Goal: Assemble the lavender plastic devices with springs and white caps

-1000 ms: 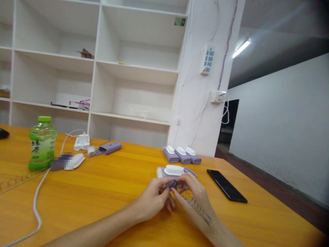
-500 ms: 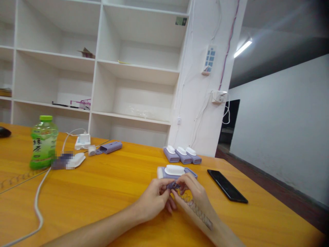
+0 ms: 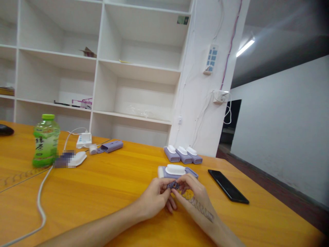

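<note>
Both hands meet over the table, pinching a small purple plastic part between their fingertips. My left hand grips its left side with the fingers closed. On the other side, the closed fingertips of my right hand hold it too. A thin coil spring runs from near the part across the back of the right hand towards the wrist; its near end is hidden by the fingers. Just behind the hands lies a purple casing with a white oval piece on top.
Three purple casings with white tops stand farther back. To the right lies a black phone. On the left are a green drink bottle, a white cable, a power strip and an open purple casing. White shelves rise behind.
The purple part has turned slightly between the fingertips, and the spring has shifted a little over the right hand. The whole view has moved slightly.
</note>
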{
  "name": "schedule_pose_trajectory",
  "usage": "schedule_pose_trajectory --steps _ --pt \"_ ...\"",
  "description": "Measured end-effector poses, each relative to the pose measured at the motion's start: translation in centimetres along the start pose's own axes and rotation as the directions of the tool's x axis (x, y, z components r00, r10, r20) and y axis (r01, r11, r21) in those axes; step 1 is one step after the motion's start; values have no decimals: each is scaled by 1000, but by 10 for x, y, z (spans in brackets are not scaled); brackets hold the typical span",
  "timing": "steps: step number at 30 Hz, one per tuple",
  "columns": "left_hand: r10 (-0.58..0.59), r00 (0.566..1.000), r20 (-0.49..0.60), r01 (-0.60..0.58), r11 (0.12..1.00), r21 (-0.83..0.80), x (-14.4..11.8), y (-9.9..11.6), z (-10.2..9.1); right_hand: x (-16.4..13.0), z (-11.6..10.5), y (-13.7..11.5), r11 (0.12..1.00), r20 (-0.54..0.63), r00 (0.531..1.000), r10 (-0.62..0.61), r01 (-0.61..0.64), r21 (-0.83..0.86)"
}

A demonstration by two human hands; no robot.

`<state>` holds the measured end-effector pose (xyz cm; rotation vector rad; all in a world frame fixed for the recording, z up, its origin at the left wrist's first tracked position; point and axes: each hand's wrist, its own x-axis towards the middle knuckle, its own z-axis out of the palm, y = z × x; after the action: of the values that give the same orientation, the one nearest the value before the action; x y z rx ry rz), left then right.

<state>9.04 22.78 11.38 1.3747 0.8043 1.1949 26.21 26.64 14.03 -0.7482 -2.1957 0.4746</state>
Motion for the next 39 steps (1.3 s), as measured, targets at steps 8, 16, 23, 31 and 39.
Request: schedule_pose_trajectory --steps 8,16,23,31,39 --pt "10 1000 -12 -10 1000 -5 0 2 2 2 1 1 1000 -25 1000 -2 2 -11" --pt "-5 1000 2 5 1000 26 -1 1 3 1 2 7 998 -1 999 -34 34 55" --pt "4 1000 8 -4 999 46 0 -7 0 1 -2 8 997 28 997 -67 66 34" --pt "5 999 -40 -6 1000 -10 -1 -2 1 -2 -6 4 991 75 988 -135 135 -2" --pt "-12 999 -53 11 1000 -27 1 -4 0 0 -5 -2 998 37 997 -61 61 5"
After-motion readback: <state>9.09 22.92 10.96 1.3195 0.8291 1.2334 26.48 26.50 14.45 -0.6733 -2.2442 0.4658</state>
